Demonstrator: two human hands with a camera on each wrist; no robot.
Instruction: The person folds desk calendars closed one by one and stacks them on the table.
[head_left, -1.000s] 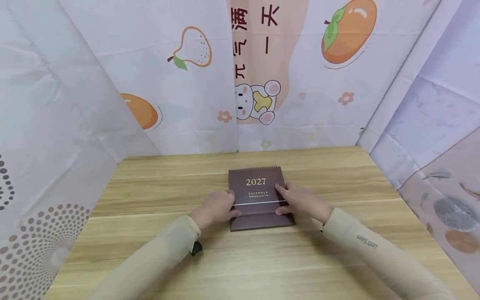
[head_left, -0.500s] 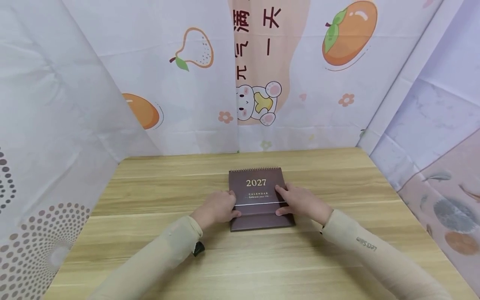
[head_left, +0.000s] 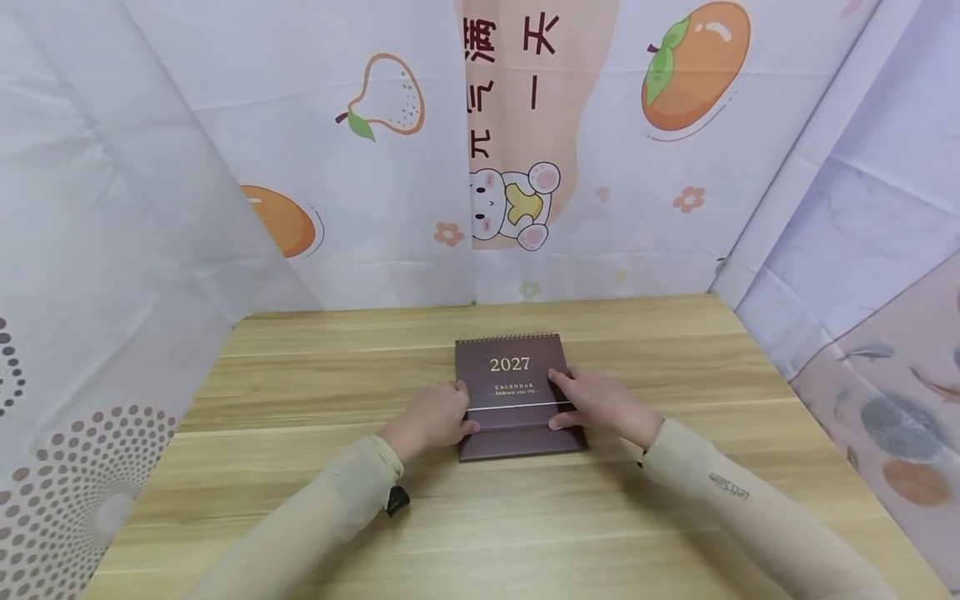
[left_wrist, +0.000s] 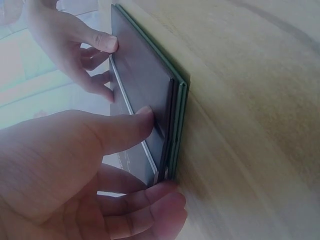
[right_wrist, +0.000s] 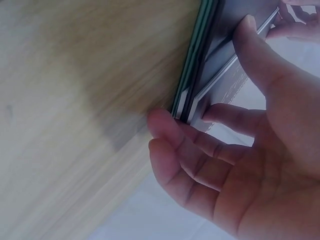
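Observation:
A dark brown desk calendar (head_left: pixel 510 392) with gold "2027" lettering and a spiral binding along its far edge lies folded down on the table. Below its brown cover, green-edged layers (left_wrist: pixel 179 107) show in both wrist views; whether they belong to the same calendar I cannot tell. My left hand (head_left: pixel 432 417) grips the left side, thumb on the brown face and fingers at the edge. On the opposite side my right hand (head_left: pixel 606 406) holds it, with thumb and index finger on top and the other fingertips against the side edge. The calendar's underside is hidden.
The wood-grain table (head_left: pixel 322 367) extends around the calendar on every side. Behind it hangs a white cloth (head_left: pixel 390 208) printed with fruit and a cartoon rabbit. More patterned cloth (head_left: pixel 862 275) borders the right side, and a dotted cloth (head_left: pixel 97 333) the left.

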